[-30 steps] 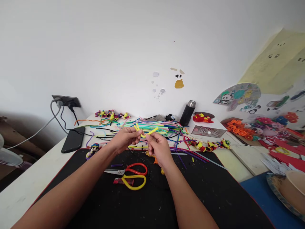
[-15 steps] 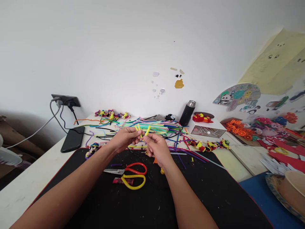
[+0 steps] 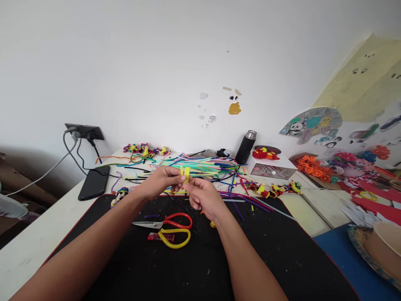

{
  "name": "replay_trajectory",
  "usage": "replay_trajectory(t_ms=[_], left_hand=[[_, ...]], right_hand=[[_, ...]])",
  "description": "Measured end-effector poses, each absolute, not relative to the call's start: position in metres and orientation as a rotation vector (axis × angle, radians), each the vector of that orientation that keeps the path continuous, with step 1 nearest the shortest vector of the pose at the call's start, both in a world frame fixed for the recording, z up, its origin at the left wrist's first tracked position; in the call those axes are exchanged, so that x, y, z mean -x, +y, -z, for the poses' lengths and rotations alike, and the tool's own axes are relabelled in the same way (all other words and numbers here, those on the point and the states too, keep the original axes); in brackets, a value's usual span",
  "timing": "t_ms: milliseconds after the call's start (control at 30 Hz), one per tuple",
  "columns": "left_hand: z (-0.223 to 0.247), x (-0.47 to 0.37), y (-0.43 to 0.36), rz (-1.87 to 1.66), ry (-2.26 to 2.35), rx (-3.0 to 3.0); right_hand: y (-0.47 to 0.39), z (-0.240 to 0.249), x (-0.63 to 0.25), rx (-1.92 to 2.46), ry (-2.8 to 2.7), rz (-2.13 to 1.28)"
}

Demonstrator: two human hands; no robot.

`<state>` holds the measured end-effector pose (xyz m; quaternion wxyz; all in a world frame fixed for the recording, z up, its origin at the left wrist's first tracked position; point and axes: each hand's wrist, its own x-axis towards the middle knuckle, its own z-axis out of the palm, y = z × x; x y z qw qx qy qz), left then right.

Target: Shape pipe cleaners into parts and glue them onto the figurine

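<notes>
Short yellow pipe cleaner pieces point(image 3: 187, 172) stick up between my two hands, which meet above the far part of the black mat point(image 3: 150, 271). My left hand point(image 3: 166, 181) pinches them from the left between thumb and fingers. From the right, my right hand point(image 3: 203, 193) grips them with thumb and forefinger, its other fingers curled. Scissors point(image 3: 166, 228) with one red and one yellow handle lie on the mat below my hands. A red lighter point(image 3: 161, 237) is partly under them. Behind my hands spreads a pile of coloured pipe cleaners point(image 3: 200, 166).
A phone point(image 3: 94, 183) lies at the left, below a socket with cables point(image 3: 84, 131). Small pipe cleaner figures point(image 3: 146, 149) sit at the back. A black flask point(image 3: 246, 147) stands beside a white box point(image 3: 275, 167). Orange flowers point(image 3: 313, 168) and a basket point(image 3: 369, 251) are at right.
My hands have come closer together. The yellow pieces, spread apart before, now stand close side by side between my fingertips.
</notes>
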<state>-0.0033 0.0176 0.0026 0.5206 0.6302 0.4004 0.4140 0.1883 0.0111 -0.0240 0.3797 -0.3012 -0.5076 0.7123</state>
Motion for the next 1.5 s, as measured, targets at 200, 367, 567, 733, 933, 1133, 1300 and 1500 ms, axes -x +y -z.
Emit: replay_trajectory(t_ms=[200,367,567,733,933,1133,1300,1500], left_hand=[[-0.007,0.005,0.014,-0.935,0.927,-1.498],[-0.006,0.005,0.015,-0.954,0.930,-1.507],[-0.004,0.005,0.019,-1.123,0.924,-1.406],[-0.006,0.002,0.017,-1.226,0.934,-1.381],[-0.003,-0.010,0.014,-1.264,0.991,-1.439],[-0.001,-0.020,0.011,-1.353,1.068,-1.429],[0.002,-0.028,0.011,-1.396,0.990,-1.373],[0.006,-0.040,0.011,-1.487,0.879,-1.273]], right_hand=[[0.008,0.024,-0.187,0.774,-1.311,-1.886],[0.006,0.025,-0.184,0.763,-1.302,-1.888],[0.012,0.027,-0.185,0.774,-1.152,-1.708],[0.014,0.026,-0.186,0.777,-1.156,-1.666],[0.011,0.029,-0.182,0.798,-1.282,-1.678],[0.012,0.034,-0.182,0.853,-1.467,-1.454],[0.012,0.033,-0.182,0.827,-1.302,-1.569],[0.012,0.027,-0.184,0.790,-1.170,-1.680]])
